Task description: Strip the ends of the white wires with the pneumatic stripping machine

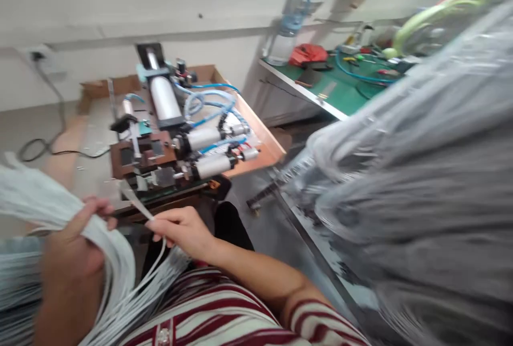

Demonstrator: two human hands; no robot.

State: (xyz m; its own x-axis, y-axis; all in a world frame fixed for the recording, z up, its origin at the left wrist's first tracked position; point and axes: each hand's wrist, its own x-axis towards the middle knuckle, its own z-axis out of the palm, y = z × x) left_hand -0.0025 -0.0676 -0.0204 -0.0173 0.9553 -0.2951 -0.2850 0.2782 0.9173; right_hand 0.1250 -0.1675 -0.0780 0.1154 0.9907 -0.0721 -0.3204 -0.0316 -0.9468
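A thick bundle of white cables (116,252) lies across my left hand (80,239), whose fingers curl around it at the lower left. My right hand (180,231) pinches a single white cable (138,201) between thumb and fingers. That cable's far end reaches up to the front of a pneumatic machine (156,159) with silver cylinders and a brown metal block. Whether the tip touches the machine I cannot tell. The rest of the bundle drapes over my lap, against a striped shirt.
The machine stands in a shallow wooden tray (272,148). On the right hang large bundles of grey-white cables (401,191) on a rack. Behind them a green bench (340,86) carries a red bag (308,54), a water bottle (284,38) and tools. A black power cord (60,105) runs at the left.
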